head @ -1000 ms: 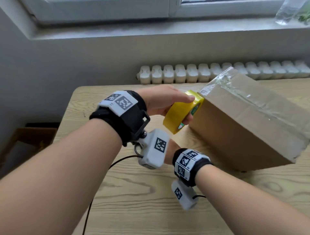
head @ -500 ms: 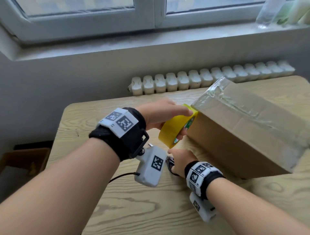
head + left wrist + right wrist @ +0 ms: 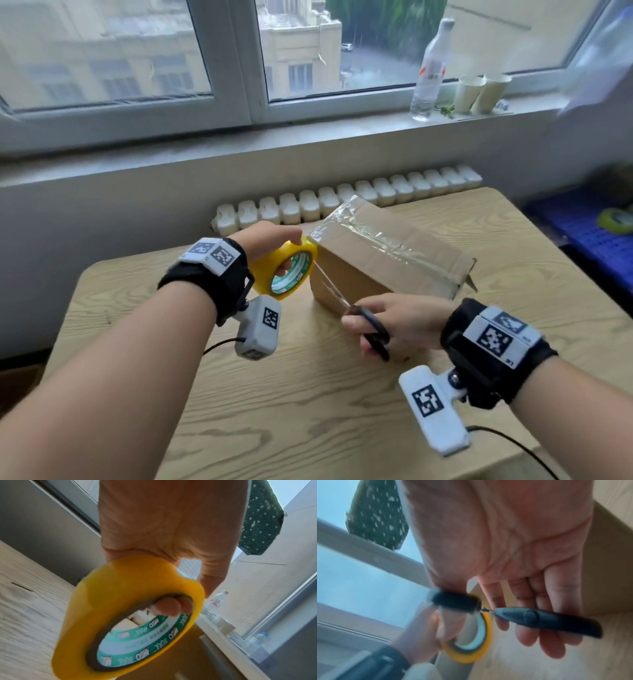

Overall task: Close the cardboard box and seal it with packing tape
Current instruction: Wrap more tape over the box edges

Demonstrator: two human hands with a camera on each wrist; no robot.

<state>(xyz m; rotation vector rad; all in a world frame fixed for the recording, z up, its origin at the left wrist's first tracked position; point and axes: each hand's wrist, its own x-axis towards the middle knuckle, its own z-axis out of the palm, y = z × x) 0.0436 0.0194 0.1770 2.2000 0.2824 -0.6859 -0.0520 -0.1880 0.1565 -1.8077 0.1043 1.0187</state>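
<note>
The brown cardboard box (image 3: 387,267) lies closed on the wooden table (image 3: 308,404), with clear tape (image 3: 383,241) along its top seam and over its left end. My left hand (image 3: 291,246) grips a yellow tape roll (image 3: 286,272) against the box's left edge, fingertips (image 3: 171,607) hooked inside the roll (image 3: 128,622). My right hand (image 3: 363,337) holds black-handled scissors (image 3: 371,330) in front of the box; the blades point up-left at the tape stretched between roll and box. The right wrist view shows the scissors' handle (image 3: 547,621) across my fingers and the roll (image 3: 471,650) beyond.
A white radiator (image 3: 342,202) runs behind the table. On the window sill stand a clear bottle (image 3: 430,72) and paper cups (image 3: 479,90). A blue crate (image 3: 596,240) holding another tape roll (image 3: 616,221) sits to the right of the table.
My right hand has come up from the tabletop below my left wrist, now holding scissors with the blades at the tape. The left hand still holds the roll at the box's edge. The head view tilted upward.
</note>
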